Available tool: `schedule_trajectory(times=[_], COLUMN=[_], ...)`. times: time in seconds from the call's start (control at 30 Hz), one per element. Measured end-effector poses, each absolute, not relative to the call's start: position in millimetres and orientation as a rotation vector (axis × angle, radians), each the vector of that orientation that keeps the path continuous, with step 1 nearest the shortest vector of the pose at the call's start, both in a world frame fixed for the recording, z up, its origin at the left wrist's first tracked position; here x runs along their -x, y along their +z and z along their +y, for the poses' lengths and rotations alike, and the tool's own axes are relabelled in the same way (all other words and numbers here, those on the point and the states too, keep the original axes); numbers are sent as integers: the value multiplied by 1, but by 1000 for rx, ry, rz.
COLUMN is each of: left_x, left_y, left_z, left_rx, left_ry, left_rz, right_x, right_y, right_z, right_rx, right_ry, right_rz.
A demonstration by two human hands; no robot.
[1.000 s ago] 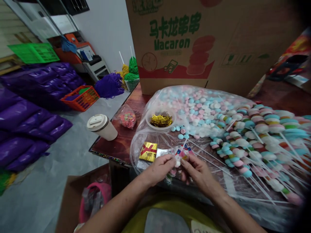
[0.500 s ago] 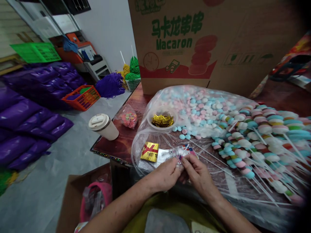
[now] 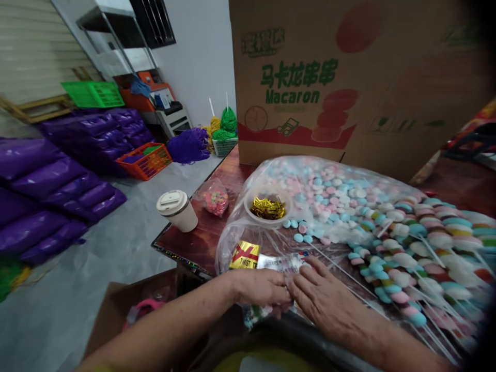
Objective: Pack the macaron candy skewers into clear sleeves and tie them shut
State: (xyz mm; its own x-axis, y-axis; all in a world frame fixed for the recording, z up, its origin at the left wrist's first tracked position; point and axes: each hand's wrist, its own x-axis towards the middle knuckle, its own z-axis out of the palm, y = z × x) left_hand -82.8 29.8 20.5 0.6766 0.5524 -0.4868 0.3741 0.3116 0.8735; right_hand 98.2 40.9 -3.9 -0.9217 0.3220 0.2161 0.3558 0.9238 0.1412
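Observation:
My left hand [image 3: 261,287] is closed, its fingers curled over a clear plastic packet [image 3: 253,312] whose coloured contents show below the knuckles. Against its fingertips lies my right hand [image 3: 325,292], palm down with fingers stretched out; what is under them is hidden. A printed silver wrapper [image 3: 281,262] lies just beyond both hands. Beside it is a gold twist tie packet [image 3: 245,254]. Further off, a white bowl [image 3: 250,209] holds gold twist ties [image 3: 267,207].
Pastel candies fill a large clear bag [image 3: 333,191]. Candy skewers on white sticks [image 3: 403,289] are piled at the right. A lidded cup [image 3: 182,214] stands at the table's left edge, near a small bag of red candies [image 3: 217,201]. Behind rises a cardboard box [image 3: 287,139].
Both hands have come from a fingertip pinch to a flatter pose, the right hand stretching out over the left fingers. The packet's coloured contents now show below. The view has shifted.

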Motion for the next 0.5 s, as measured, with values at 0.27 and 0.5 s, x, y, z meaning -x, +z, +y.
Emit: schedule_trajectory(times=[0.27,0.5], left_x=[105,135], left_y=[30,-5], left_z=[27,12], left_rx=[-2723,-1887], left_ry=[215,1074], left_rz=[1250,1656], right_x=[-71,-11], right_y=[16,49], right_z=[43,161], right_rx=[1154,1434], right_ry=[1128,852], right_rz=[-2566,-2709])
